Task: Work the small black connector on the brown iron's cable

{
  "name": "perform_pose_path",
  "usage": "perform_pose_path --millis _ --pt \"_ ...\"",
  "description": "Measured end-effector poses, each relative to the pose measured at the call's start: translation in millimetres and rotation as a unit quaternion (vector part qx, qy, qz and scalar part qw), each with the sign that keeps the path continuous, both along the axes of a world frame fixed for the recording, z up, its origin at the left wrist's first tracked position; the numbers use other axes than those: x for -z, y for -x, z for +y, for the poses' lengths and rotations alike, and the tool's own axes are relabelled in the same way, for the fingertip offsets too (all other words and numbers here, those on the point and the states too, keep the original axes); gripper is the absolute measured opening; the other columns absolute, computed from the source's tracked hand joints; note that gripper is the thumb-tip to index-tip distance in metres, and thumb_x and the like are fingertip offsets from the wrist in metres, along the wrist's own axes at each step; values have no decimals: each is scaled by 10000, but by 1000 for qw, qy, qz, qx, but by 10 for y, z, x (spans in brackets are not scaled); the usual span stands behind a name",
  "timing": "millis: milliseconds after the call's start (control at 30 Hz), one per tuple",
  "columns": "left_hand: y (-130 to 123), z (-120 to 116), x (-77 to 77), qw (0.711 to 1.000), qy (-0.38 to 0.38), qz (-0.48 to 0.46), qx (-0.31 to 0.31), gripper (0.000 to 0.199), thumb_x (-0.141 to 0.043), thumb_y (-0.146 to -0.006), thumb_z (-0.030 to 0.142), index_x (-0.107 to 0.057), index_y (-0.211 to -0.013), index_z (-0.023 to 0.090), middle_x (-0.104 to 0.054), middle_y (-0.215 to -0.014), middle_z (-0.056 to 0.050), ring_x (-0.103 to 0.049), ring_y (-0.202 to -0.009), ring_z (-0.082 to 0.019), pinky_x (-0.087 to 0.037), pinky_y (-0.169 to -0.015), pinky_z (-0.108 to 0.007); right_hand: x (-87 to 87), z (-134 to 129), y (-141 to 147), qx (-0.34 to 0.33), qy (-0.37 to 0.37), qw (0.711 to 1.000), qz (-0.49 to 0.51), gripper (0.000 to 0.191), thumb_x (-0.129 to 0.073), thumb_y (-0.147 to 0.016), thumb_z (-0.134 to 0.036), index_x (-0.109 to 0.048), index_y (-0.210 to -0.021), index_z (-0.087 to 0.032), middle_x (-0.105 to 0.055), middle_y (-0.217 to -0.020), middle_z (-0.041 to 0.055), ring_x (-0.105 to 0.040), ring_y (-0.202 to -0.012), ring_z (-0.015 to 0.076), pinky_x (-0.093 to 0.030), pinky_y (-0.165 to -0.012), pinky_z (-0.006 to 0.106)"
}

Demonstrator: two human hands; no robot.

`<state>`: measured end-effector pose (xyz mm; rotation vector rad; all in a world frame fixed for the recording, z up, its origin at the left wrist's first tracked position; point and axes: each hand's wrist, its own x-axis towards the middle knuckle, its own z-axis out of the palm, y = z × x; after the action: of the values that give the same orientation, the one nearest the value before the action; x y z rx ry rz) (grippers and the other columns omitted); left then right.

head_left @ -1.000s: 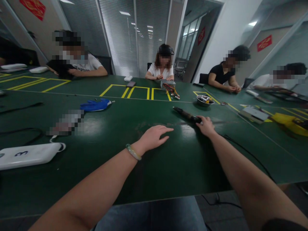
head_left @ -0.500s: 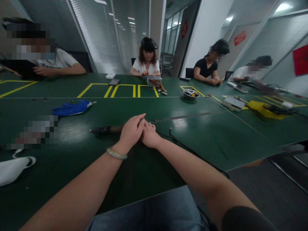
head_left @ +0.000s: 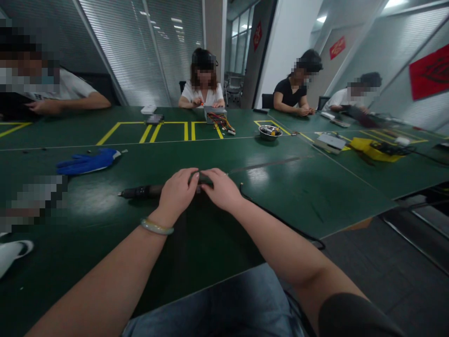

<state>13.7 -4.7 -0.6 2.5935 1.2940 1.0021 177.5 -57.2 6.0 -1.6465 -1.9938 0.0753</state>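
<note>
The electric screwdriver lies on the worktop, both of the person's hands at its rear part. The left hand is curled around its body; the right hand pinches its back end. Beyond the screwdriver's tip lies a blue glove.

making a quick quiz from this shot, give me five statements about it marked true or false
1. The left hand and right hand are both at the electric screwdriver. True.
2. The bangle is on the right wrist. False: the bangle is on the left wrist.
3. The screwdriver's tip points toward the picture's left. True.
4. The glove is red. False: the glove is mostly blue.
5. The metal bowl has things in it. True.
</note>
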Motion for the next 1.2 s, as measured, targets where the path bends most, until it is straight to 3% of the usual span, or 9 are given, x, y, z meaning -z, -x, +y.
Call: perform_pose_path --millis 167,233,333,500,800,900,1000,1133,1200 --pt "58 42 7 997 16 73 -32 373 -311 -977 380 -632 -964 193 -663 -953 -78 -615 -900 -240 -476 -833 -389 -291 -36 -798 250 197 945 -80 425 -470 -970 -489 -692 -997 -129 -639 -1015 167 -599 -965 279 -456 -834 365" --pt "65 55 15 995 32 95 -22 338 -344 -958 352 -642 -936 196 -661 -936 -72 -617 -869 -234 -473 -807 -385 -285 -40 -1014 242 283 921 -115 526 -503 -924 -589 -715 -901 -108 -653 -948 185 -614 -926 296 -465 -798 358" --pt "65 52 11 993 42 107 -2 277 -423 -915 357 -647 -967 203 -658 -969 -65 -615 -883 -235 -472 -801 -385 -235 -44 -1070 139 350 920 -109 516 -564 -873 -623 -734 -820 -138 -669 -863 142 -630 -811 263 -473 -713 329" --pt "48 -8 -17 993 31 106 49 315 -519 -875 402 -622 -1104 212 -658 -1064 -66 -610 -969 -240 -464 -886 -392 -213 -38 -840 119 332 929 -109 207 -683 -839 -378 -751 -827 -183 -675 -817 88 -630 -765 229 -466 -688 302" --pt "-77 -61 33 985 -9 139 106 288 -567 -890 348 -600 -1160 253 -622 -1139 -61 -583 -1047 -239 -449 -912 -397 37 116 -785 223 208 952 -23 244 -552 -941 -327 -695 -971 -131 -667 -961 143 -621 -923 243 -451 -764 298" --pt "-129 -74 31 985 -17 140 100 214 -564 -891 305 -612 -1088 237 -628 -1079 -60 -588 -998 -240 -454 -873 -396 96 179 -797 180 196 961 69 197 -571 -939 -316 -683 -950 -154 -674 -887 86 -621 -832 195 -440 -714 265" --pt "-132 -77 16 985 -17 140 100 174 -574 -877 288 -615 -1037 231 -630 -1038 -56 -590 -952 -234 -455 -851 -392 84 177 -780 63 227 953 191 143 -598 -915 -279 -664 -922 -151 -670 -847 45 -607 -755 146 -443 -698 235" --pt "-84 -61 -3 980 -16 148 128 181 -594 -846 265 -625 -1021 234 -631 -1018 -52 -591 -940 -222 -463 -845 -369 4 81 -675 -148 297 887 322 167 -677 -835 -290 -655 -914 -144 -659 -872 18 -592 -797 126 -448 -738 220" --pt "-58 -49 -6 978 -15 149 146 187 -605 -833 264 -629 -1016 237 -632 -1016 -47 -592 -944 -218 -467 -840 -358 -18 43 -618 -178 325 867 335 224 -708 -803 -330 -660 -918 -144 -650 -844 10 -578 -757 120 -438 -693 216"
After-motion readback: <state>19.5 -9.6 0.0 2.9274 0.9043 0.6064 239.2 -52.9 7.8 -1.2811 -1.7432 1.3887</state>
